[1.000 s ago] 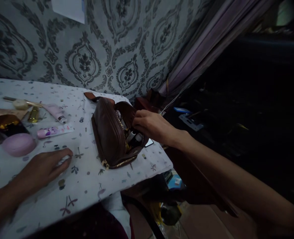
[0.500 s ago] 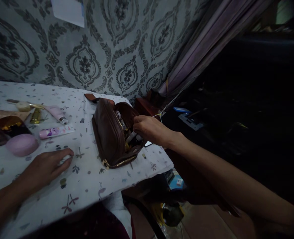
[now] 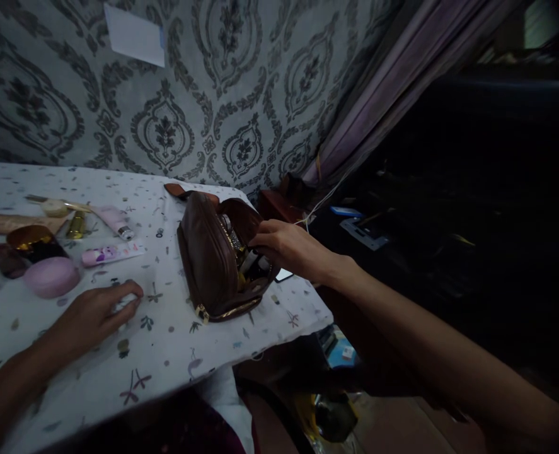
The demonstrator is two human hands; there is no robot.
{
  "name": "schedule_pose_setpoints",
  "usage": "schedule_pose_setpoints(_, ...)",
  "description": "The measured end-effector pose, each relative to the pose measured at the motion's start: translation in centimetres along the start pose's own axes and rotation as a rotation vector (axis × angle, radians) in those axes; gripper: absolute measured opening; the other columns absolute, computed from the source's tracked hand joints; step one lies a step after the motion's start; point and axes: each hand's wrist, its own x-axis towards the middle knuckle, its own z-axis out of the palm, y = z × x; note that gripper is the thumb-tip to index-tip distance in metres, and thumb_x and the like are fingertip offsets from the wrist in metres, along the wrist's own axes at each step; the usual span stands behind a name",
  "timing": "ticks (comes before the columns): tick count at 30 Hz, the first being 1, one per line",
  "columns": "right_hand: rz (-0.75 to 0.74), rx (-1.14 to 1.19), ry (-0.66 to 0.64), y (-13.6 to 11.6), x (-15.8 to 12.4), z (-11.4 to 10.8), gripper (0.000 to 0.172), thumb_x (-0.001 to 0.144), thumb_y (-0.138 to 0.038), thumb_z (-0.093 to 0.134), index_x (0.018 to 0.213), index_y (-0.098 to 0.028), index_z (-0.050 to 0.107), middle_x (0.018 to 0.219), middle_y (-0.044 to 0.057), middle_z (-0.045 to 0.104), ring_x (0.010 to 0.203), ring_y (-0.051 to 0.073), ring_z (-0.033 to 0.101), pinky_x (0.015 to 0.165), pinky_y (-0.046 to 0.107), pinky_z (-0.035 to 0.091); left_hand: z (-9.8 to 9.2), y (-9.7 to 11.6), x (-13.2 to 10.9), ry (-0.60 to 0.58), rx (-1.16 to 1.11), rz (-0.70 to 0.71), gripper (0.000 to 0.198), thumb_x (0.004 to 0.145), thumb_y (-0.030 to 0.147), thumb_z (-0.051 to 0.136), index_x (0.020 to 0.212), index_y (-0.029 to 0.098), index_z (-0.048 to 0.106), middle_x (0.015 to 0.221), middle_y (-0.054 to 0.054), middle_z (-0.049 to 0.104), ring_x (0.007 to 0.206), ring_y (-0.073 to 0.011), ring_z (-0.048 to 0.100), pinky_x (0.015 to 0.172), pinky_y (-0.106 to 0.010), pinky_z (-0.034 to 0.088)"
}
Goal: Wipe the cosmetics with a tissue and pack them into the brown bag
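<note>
Brown bag (image 3: 208, 252) on the right-hand end of the table (image 3: 175, 369), unzipped, mouth gaping to the right, and the right hand (image 3: 291, 249) is at that opening! Its fingers are bent and bunched over the right side of the mouth; whether they pinch anything down there, I cannot tell, because the knuckles hide the tips. Small items crowd the inside, a white piece (image 3: 248, 260) among them, all in deep shadow.

Over on the left, the left hand (image 3: 102, 312) rests on the patterned cloth, half open, thumb and forefinger parted, with nothing visible in its hold. It's nearest the pink round case (image 3: 52, 277) and the printed tube (image 3: 111, 253), touching neither. Farther left lies a gold bottle (image 3: 75, 225).

Now the danger spots. Neither hand visibly steadies the bag's left side, so a hard tug at the mouth could tip it rightward and spill the contents, and the table's right edge is very near. Tight packing could let one item drag out another. Watch the flat bright-faced object (image 3: 285, 275) too, just beside the bag by that edge: a sliding bag or a careless wrist might nudge it off. And those gold zip teeth (image 3: 239, 310) along the near rim could snag a finger or catch whatever is lifted past them.
</note>
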Motion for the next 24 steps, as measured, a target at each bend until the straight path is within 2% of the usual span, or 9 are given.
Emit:
schedule_pose_setpoints(5, 0.046, 0.122, 0.240, -0.5, -1.4, 0.2, 0.022, 0.097, -0.016, 0.051, 0.101, -0.013, 0.073, 0.092, 0.010, 0.068, 0.085, 0.017, 0.063, 0.074, 0.027, 0.045, -0.8, 0.6, 0.3, -0.104, -0.059, -0.046, 0.035, 0.098, 0.044, 0.036, 0.098, 0.023, 0.064, 0.069, 0.005, 0.066, 0.054, -0.0139, 0.055, 0.058, -0.022, 0.041)
schedule_pose_setpoints(7, 0.122, 0.210, 0.303, -1.8, -2.2, 0.8, 0.021, 0.097, -0.019, 0.052, 0.097, -0.014, 0.073, 0.088, 0.008, 0.070, 0.081, 0.017, 0.065, 0.072, 0.027, 0.047, -1.0, 1.2, 0.3, -0.107, -0.079, -0.027, 0.037, 0.098, 0.044, 0.034, 0.099, 0.022, 0.064, 0.071, 0.004, 0.067, 0.054, -0.0136, 0.056, 0.058, -0.023, 0.042)
schedule_pose_setpoints(9, 0.190, 0.311, 0.310, -3.6, -3.1, 1.9, 0.020, 0.097, -0.020, 0.053, 0.102, -0.014, 0.072, 0.091, 0.008, 0.071, 0.081, 0.017, 0.068, 0.073, 0.028, 0.050, -1.2, 2.0, 0.4, -0.095, -0.097, 0.009, 0.037, 0.098, 0.044, 0.034, 0.101, 0.022, 0.064, 0.072, 0.002, 0.069, 0.054, -0.0133, 0.056, 0.058, -0.023, 0.043)
schedule_pose_setpoints(11, 0.211, 0.357, 0.261, -5.6, -3.8, 3.2, 0.025, 0.095, -0.024, 0.058, 0.116, -0.013, 0.067, 0.099, 0.010, 0.072, 0.085, 0.020, 0.069, 0.075, 0.031, 0.053, -1.6, 3.3, 0.8, -0.070, -0.106, 0.061, 0.037, 0.098, 0.044, 0.037, 0.108, 0.021, 0.064, 0.074, 0.002, 0.070, 0.052, -0.0123, 0.056, 0.056, -0.022, 0.043)
schedule_pose_setpoints(14, 0.190, 0.388, 0.183, -7.8, -4.5, 5.0, 0.034, 0.095, -0.026, 0.059, 0.126, -0.013, 0.060, 0.117, 0.014, 0.069, 0.090, 0.022, 0.071, 0.075, 0.034, 0.057, -2.3, 6.4, 2.1, -0.012, -0.095, 0.161, 0.041, 0.098, 0.039, 0.039, 0.130, 0.024, 0.059, 0.079, 0.002, 0.072, 0.049, -0.0105, 0.055, 0.055, -0.021, 0.044)
schedule_pose_setpoints(16, 0.190, 0.364, 0.165, -8.3, -4.7, 5.6, 0.034, 0.095, -0.024, 0.057, 0.128, -0.015, 0.058, 0.126, 0.015, 0.065, 0.092, 0.022, 0.071, 0.075, 0.035, 0.058, -2.8, 8.9, 3.6, 0.042, -0.069, 0.294, 0.042, 0.099, 0.033, 0.037, 0.135, 0.027, 0.058, 0.084, 0.001, 0.073, 0.058, -0.0109, 0.061, 0.061, -0.020, 0.047)
schedule_pose_setpoints(18, 0.175, 0.333, 0.153, -8.0, -4.8, 5.6, 0.030, 0.096, -0.023, 0.056, 0.125, -0.017, 0.060, 0.126, 0.014, 0.064, 0.093, 0.022, 0.071, 0.074, 0.035, 0.058, -3.0, 11.4, 5.3, 0.025, 0.036, 0.400, 0.047, 0.096, 0.024, 0.038, 0.139, 0.030, 0.054, 0.086, 0.001, 0.073, 0.066, -0.0123, 0.066, 0.062, -0.020, 0.046)
schedule_pose_setpoints(20, 0.124, 0.310, 0.127, -7.2, -4.8, 5.0, 0.024, 0.096, -0.024, 0.057, 0.119, -0.018, 0.063, 0.121, 0.013, 0.066, 0.091, 0.020, 0.071, 0.072, 0.032, 0.057, -3.0, 13.4, 6.7, -0.052, 0.213, 0.437, 0.052, 0.090, 0.019, 0.044, 0.140, 0.030, 0.053, 0.076, 0.000, 0.072, 0.060, -0.0149, 0.065, 0.057, -0.023, 0.043)
schedule_pose_setpoints(24, 0.030, 0.221, 0.047, -5.2, -4.7, 3.6, 0.026, 0.093, -0.033, 0.064, 0.116, -0.020, 0.063, 0.130, 0.013, 0.062, 0.086, 0.019, 0.070, 0.066, 0.030, 0.053, -2.8, 15.1, 7.7, -0.125, 0.458, 0.432, 0.043, 0.084, 0.021, 0.052, 0.126, 0.025, 0.060, 0.063, -0.001, 0.067, 0.050, -0.0199, 0.061, 0.052, -0.028, 0.039)
